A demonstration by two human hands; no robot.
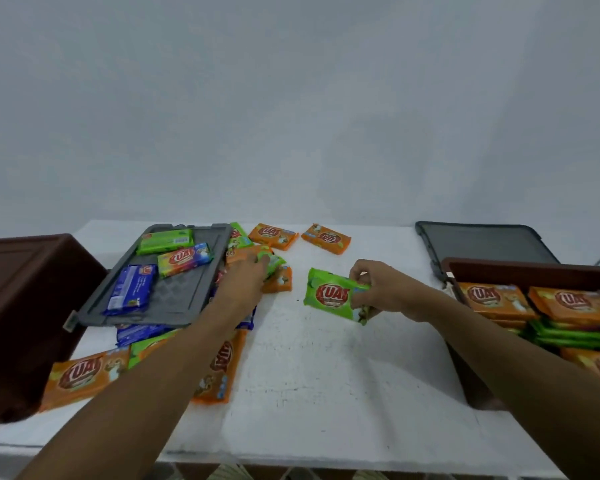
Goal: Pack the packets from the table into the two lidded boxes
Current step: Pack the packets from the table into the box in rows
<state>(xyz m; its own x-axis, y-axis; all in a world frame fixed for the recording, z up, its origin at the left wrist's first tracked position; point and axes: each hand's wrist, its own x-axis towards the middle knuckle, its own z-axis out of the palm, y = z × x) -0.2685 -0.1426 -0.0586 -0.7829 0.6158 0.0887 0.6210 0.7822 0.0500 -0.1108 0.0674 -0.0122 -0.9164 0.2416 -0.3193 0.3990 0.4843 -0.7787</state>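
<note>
While right hand (381, 289) pinches a green packet (329, 294), left hand (243, 282) grips another packet (276, 263).

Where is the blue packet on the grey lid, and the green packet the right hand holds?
blue packet (129, 289): head view, middle of its wrapper.
green packet (328, 294): head view, on its red logo.

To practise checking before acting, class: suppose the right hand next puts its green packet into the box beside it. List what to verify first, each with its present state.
1. Right hand grips the green packet: ok.
2. Right box is open, its lid lying behind it: ok.
3. Room left in that box: cannot tell; stacked packets already lie inside.
4. Bare table between packet and box: ok.
5. Left hand has a firm hold on the pile packet: cannot tell.
</note>
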